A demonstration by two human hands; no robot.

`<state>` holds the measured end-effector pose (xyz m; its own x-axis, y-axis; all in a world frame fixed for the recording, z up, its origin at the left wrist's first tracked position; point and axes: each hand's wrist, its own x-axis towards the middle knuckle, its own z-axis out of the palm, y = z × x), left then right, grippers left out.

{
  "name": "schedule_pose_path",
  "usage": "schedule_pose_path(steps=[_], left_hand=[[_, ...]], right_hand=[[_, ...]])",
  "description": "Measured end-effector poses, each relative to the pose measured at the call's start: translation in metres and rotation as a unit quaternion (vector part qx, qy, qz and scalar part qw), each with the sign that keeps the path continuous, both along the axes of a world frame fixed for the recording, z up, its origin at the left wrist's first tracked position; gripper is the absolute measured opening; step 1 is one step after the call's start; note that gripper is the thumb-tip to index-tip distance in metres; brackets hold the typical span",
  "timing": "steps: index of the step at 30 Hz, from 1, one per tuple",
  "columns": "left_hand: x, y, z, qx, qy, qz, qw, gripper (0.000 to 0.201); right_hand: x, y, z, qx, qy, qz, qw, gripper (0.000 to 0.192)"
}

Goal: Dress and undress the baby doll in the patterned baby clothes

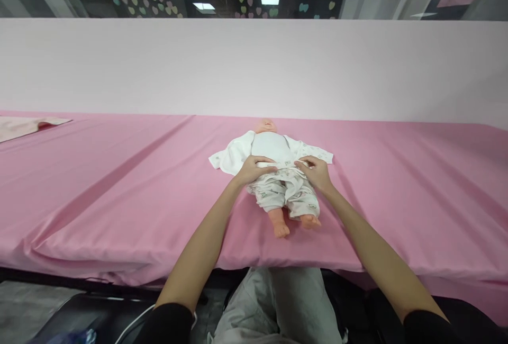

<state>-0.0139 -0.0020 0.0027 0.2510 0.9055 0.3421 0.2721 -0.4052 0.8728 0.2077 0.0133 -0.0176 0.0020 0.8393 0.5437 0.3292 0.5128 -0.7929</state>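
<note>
Your left hand (252,168) and right hand (316,170) flank the doll (273,174), fingers pinching its trousers' waistband (282,166), steadying it on its back on the worktop (119,185).

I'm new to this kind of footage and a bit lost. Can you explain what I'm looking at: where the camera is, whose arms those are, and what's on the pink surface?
There is one picture, taken by a camera worn on a person's head, looking forward and down. The two bare arms reaching in from the bottom are that person's own. In front of them is a long table covered with a pink cloth. On it a baby doll lies on its back, feet towards the camera, in patterned trousers and an open white top. The left hand and right hand both rest at the doll's waist, fingers on the waistband. At far left lies a folded pale cloth.
</note>
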Motion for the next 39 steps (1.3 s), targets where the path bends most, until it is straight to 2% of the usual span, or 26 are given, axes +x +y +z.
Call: schedule_pose_path(steps=[2, 5, 9, 16, 22, 27, 30, 35, 39], left_hand=[[0.000, 0.002, -0.001, 0.001, 0.002, -0.003, 1.000, 0.031], [0.000, 0.004, -0.003, 0.010, 0.017, 0.003, 1.000, 0.030], [-0.001, 0.006, -0.005, 0.026, 0.031, 0.010, 0.999, 0.028], [0.001, 0.006, -0.005, 0.018, 0.021, 0.025, 0.999, 0.027], [0.002, 0.005, -0.005, -0.005, -0.018, 0.028, 0.999, 0.028], [-0.003, 0.009, -0.006, -0.059, -0.063, 0.034, 0.996, 0.031], [-0.008, 0.012, -0.006, -0.080, -0.066, 0.039, 0.994, 0.031], [-0.013, 0.013, -0.004, -0.082, -0.055, 0.047, 0.994, 0.033], [-0.017, 0.014, -0.007, -0.067, -0.044, 0.076, 0.994, 0.032]], right_hand=[[-0.002, -0.004, -0.001, 0.055, -0.068, -0.023, 0.996, 0.018], [-0.005, -0.009, -0.001, 0.120, -0.180, -0.044, 0.975, 0.022], [-0.007, -0.011, -0.003, 0.145, -0.241, -0.049, 0.958, 0.024], [-0.008, -0.011, -0.004, 0.129, -0.190, -0.028, 0.973, 0.022], [-0.008, -0.014, 0.000, 0.112, -0.186, -0.015, 0.976, 0.018], [0.000, -0.003, -0.001, 0.023, -0.083, 0.019, 0.996, 0.019], [0.004, 0.004, -0.001, -0.018, -0.020, 0.048, 0.998, 0.021], [0.005, 0.006, 0.001, -0.030, -0.002, 0.064, 0.998, 0.022], [0.010, 0.007, 0.000, -0.048, 0.008, 0.033, 0.998, 0.026]])
